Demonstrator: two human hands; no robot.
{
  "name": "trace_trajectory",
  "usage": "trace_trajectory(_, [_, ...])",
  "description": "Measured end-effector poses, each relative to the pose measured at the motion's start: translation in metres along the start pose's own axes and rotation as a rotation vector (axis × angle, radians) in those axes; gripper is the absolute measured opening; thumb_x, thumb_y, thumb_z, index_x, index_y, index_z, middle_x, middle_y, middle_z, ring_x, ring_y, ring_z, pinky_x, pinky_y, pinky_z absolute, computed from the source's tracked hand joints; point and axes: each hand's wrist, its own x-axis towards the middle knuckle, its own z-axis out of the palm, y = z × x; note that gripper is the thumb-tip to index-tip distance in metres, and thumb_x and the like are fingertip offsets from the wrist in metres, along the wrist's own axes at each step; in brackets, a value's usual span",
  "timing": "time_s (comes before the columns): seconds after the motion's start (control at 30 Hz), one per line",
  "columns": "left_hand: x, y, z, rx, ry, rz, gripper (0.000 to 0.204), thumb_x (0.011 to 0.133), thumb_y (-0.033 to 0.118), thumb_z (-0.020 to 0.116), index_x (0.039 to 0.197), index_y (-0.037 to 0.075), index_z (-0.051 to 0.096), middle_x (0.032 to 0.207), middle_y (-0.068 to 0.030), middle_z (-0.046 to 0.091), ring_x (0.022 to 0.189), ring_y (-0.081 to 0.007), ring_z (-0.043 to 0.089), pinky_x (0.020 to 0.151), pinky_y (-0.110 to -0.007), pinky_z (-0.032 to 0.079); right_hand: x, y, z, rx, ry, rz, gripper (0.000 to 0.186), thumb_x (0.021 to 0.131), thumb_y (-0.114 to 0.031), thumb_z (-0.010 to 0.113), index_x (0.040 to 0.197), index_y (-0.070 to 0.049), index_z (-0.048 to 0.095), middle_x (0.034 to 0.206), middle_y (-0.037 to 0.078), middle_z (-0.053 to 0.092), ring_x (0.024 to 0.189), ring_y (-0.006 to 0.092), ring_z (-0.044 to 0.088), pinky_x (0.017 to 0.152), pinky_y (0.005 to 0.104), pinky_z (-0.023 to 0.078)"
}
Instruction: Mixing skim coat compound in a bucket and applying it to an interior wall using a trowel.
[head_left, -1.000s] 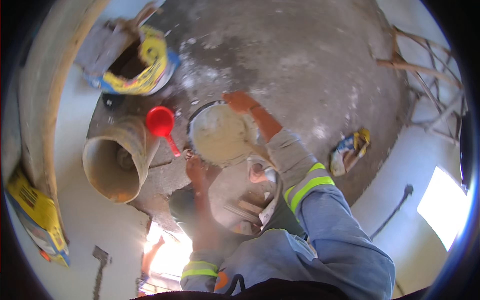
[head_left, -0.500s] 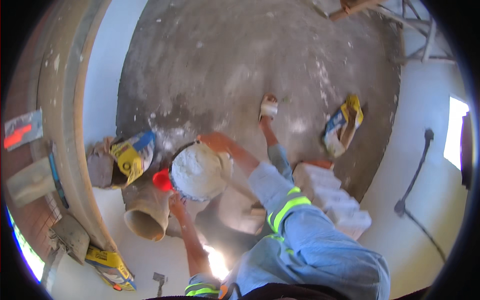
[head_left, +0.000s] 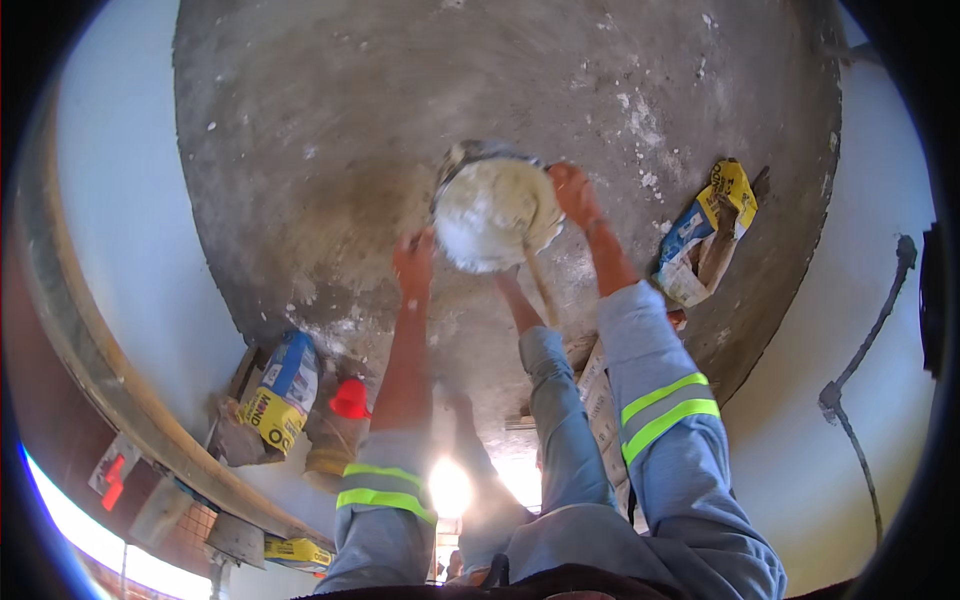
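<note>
Head view: both hands on white-filled bucket.

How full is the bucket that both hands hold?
Full: the bucket shows white paste up to its rim, between the left hand and the right hand.

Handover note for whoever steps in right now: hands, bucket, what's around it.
Left hand: at the left side of the bucket, fingers by its rim; grip unclear.
Right hand: on the bucket's right rim, apparently holding it.
Bucket: raised between both hands, over the grey concrete floor, full of white paste.
Nearby: yellow and blue bag on the right; another bag and a red funnel lower left.
Done: bucket filled with paste. Left: cannot tell from this view.
</note>
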Motion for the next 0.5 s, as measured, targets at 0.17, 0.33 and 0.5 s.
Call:
trace_trajectory(0.17, [0.092, 0.024, 0.120, 0.251, -0.164, 0.157, 0.030, 0.080, 0.031, 0.067, 0.086, 0.002, 0.060, 0.071, -0.0023, 0.056, 0.061, -0.0086, 0.053, 0.054, -0.024, 0.047, 0.050, 0.121, 0.006, 0.233, -0.304, 0.255, 0.016, 0.085, -0.010, 0.043, 0.094, -0.006, 0.054, 0.090, 0.021, 0.060, 0.091, 0.0394, 0.058, 0.068, 0.0433, 0.051])
trace_trajectory(0.33, [0.137, 0.037, 0.194, 0.319, -0.233, 0.125, 0.029, 0.082, 0.031, 0.062, 0.086, 0.002, 0.060, 0.072, -0.0043, 0.059, 0.062, -0.0115, 0.055, 0.058, -0.026, 0.046, 0.045, 0.164, 0.023, 0.761, -0.048, 0.577, 0.033, 0.088, -0.027, 0.046, 0.109, -0.004, 0.055, 0.101, 0.021, 0.061, 0.100, 0.0388, 0.056, 0.081, 0.0390, 0.047])
trace_trajectory(0.5, [0.129, 0.080, 0.200, -0.033, -0.497, -0.121, 0.031, 0.087, 0.030, 0.057, 0.102, 0.002, 0.058, 0.089, -0.0053, 0.062, 0.081, -0.0123, 0.058, 0.068, -0.024, 0.047, 0.003, 0.180, 0.037, 1.139, 0.147, 0.921, 0.065, 0.087, -0.049, 0.044, 0.122, 0.006, 0.048, 0.124, 0.026, 0.049, 0.118, 0.0340, 0.045, 0.098, 0.0360, 0.035])
